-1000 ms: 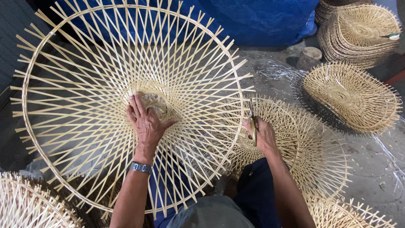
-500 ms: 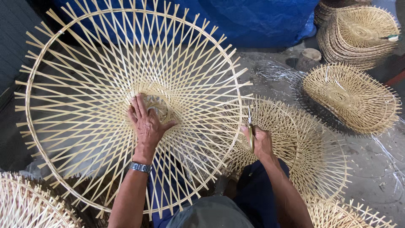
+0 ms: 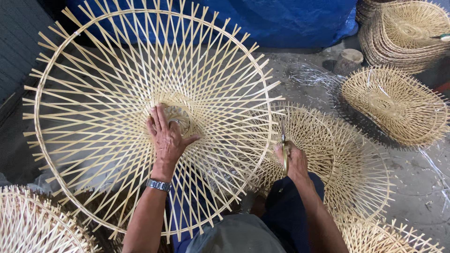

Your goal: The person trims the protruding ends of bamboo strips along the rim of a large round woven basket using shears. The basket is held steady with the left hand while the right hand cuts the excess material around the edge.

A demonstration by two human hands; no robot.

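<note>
Bamboo strips, pale and flat, cross one another to make the large round openwork frame (image 3: pixel 140 107) that fills the left and centre of the frame, its splayed ends sticking out past a hoop-like rim. The left hand (image 3: pixel 166 138) lies on its woven hub, fingers spread flat and pressing, thumb out to the right; a metal wristwatch (image 3: pixel 158 185) sits on that wrist. The right hand (image 3: pixel 293 161), at centre right just beyond the rim, is closed around a small brass-coloured cutting tool (image 3: pixel 284 150) whose tip points up toward the strip ends.

To work this well, I judge that the flat hand should keep the hub pinned so the frame cannot spin or flex, and that the tool should meet one strip end at a time, close to the rim.

Beneath the right hand lies a smaller round woven bamboo piece (image 3: pixel 347 164); another dish-shaped woven basket (image 3: pixel 393 105) rests at right, and a stack of woven baskets (image 3: pixel 408 28) stands in the upper right corner. A blue tarpaulin (image 3: pixel 281 21) runs along the top.

Whether the tool's blades are apart or together cannot be told, since the hand covers its handles. The frame's lower rim is hidden behind the person's arm and cap, and the woven pieces at both lower corners are cut off.
</note>
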